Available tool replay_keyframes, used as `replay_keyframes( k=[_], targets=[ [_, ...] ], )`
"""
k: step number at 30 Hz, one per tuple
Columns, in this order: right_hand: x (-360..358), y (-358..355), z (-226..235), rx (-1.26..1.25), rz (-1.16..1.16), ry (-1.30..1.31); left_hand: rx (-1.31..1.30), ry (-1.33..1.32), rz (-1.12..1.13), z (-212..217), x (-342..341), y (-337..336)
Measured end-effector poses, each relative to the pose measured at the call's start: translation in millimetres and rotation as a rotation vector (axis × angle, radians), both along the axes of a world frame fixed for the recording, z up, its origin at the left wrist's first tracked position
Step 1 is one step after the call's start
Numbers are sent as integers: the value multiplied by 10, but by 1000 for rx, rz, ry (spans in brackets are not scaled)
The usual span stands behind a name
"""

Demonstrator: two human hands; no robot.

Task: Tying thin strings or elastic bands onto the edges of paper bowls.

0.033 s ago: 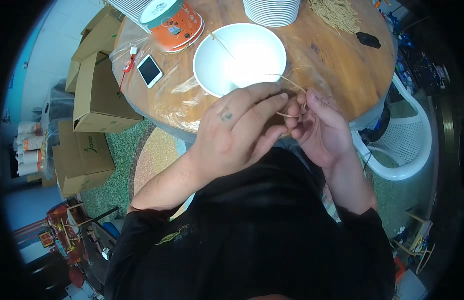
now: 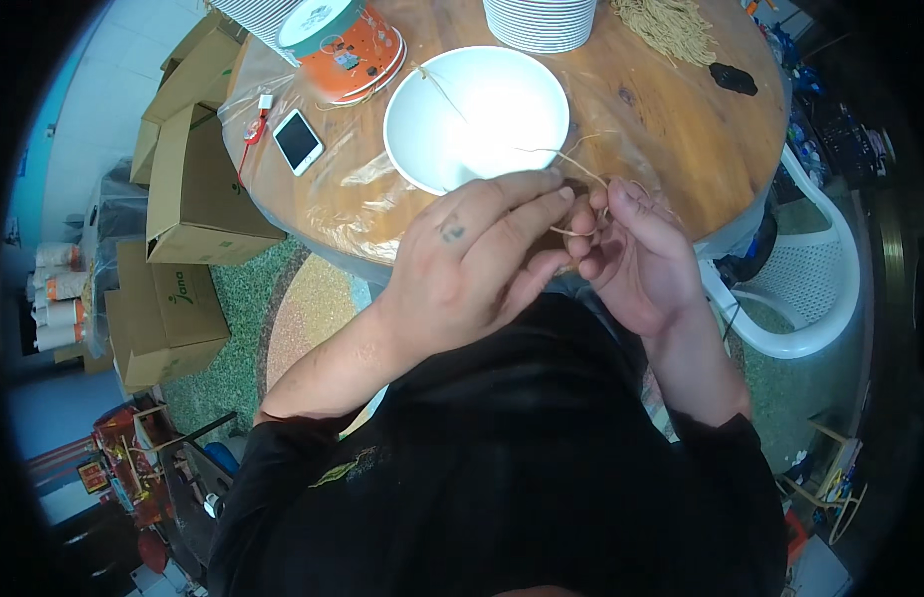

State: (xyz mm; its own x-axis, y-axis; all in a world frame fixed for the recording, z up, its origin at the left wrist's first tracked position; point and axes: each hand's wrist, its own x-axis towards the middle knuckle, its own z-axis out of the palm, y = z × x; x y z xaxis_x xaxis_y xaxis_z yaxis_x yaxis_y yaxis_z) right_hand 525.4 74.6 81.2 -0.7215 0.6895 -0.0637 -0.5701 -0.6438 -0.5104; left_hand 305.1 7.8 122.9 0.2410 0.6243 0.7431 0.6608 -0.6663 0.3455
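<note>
A thin tan cord [image 2: 577, 162] runs between my two hands, just in front of a white bowl [image 2: 472, 109]. My right hand [image 2: 646, 239] pinches it between thumb and fingers, and a small loop shows by the fingertips. From the left, my left hand [image 2: 477, 254] bends toward the same spot, its fingers closed on the cord near the right fingertips. The cord's free end sticks up and leftward over the bowl's near rim. Part of it is hidden behind my fingers. Another thin strand [image 2: 440, 90] lies across the bowl's far left side.
On the round wooden table [image 2: 671, 129] stand an orange tub [image 2: 348, 60], a stack of white bowls [image 2: 540, 22], a bundle of tan cords [image 2: 666, 30] and a black piece [image 2: 733, 80]. A phone [image 2: 299, 142] lies left. Cardboard boxes [image 2: 198, 199] and a white chair [image 2: 810, 269] flank the table.
The cord's free end has shifted slightly to the left over the bowl. Both hands stay almost in place.
</note>
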Motion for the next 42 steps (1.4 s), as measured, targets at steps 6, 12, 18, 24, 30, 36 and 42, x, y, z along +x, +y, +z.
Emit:
replay_keyframes(
  k=[6, 12, 18, 24, 30, 36, 42],
  targets=[
    [-5, -23, -40, -69, 41, 33, -187, -20, -32, -93, -59, -90],
    [-205, -265, 90, 313, -519, -553, -215, 28, 44, -66, -99, -144],
    [-157, -436, 90, 826, -237, -465, -218, 55, 46, -57, -76, -169],
    [-244, -381, -117, 776, -302, -481, -270, 65, 38, -39, -65, -172],
    [-234, -261, -54, 1018, -458, -657, -254, -17, 11, -22, -40, -129],
    [-227, -229, -105, 837, -448, -616, -233, -3, 26, 45, -67, -50],
    [-241, 191, -267, 110, -621, -145, -398, -33, 104, 301, -394, 372]
  ],
)
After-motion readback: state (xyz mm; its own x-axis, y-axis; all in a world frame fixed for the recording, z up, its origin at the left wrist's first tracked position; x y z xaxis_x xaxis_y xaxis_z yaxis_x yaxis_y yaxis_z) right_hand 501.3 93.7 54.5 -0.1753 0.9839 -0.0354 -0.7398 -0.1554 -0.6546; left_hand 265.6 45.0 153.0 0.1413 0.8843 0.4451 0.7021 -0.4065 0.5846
